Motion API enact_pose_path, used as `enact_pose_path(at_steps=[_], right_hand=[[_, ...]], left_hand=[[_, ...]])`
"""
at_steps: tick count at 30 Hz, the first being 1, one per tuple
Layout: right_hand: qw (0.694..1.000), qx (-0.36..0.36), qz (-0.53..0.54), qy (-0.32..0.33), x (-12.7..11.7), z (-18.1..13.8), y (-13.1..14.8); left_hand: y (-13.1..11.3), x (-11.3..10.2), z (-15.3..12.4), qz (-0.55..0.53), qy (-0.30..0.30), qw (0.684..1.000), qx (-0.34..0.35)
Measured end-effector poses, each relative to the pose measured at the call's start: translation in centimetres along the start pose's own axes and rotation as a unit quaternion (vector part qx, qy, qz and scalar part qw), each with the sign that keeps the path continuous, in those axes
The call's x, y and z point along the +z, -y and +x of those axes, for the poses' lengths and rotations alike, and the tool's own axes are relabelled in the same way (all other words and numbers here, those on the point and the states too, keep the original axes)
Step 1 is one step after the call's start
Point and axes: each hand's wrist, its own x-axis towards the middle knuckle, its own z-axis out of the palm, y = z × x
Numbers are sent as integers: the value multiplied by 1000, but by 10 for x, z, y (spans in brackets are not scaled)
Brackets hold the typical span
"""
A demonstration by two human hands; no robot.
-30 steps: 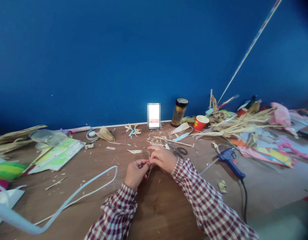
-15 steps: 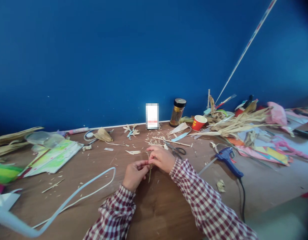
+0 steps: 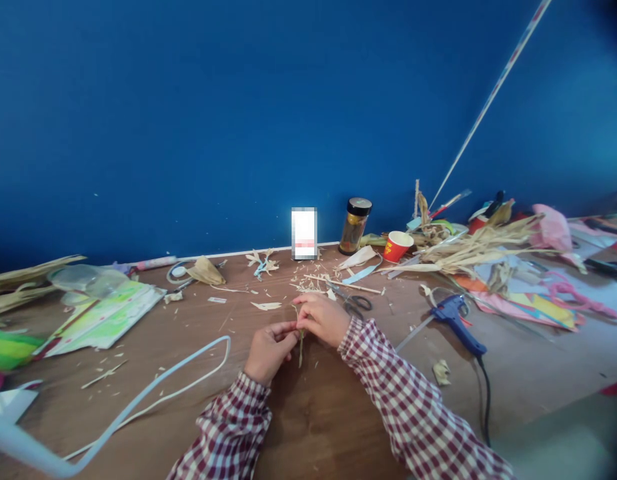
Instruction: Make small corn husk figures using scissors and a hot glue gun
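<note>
Illegible yellow print, red cup [image 3: 397, 247]

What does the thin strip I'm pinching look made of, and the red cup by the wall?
The thin strip looks like dried plant husk or straw: matte, tan-green and fibrous, like the scraps behind it. The red cup is probably paper, going by its dull red wall with a print and its white inside.

i'm looking down on what reads as a craft workshop: a wooden table [image 3: 313, 427] against a blue wall [image 3: 238, 100], littered with dried husks [image 3: 468, 250], a glue gun [image 3: 458, 317], scissors [image 3: 355, 303] and coloured paper [image 3: 105, 313].
</note>
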Motion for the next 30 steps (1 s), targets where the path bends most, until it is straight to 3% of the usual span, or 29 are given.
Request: enact_pose_path(at_steps=[19, 30], right_hand=[[1000, 1, -1, 2, 1, -1, -1], [999, 1, 16, -30, 1, -1, -1]], left_hand=[[-2, 1, -1, -6, -6, 1000, -9], [-2, 1, 0, -20, 0, 1000, -17]])
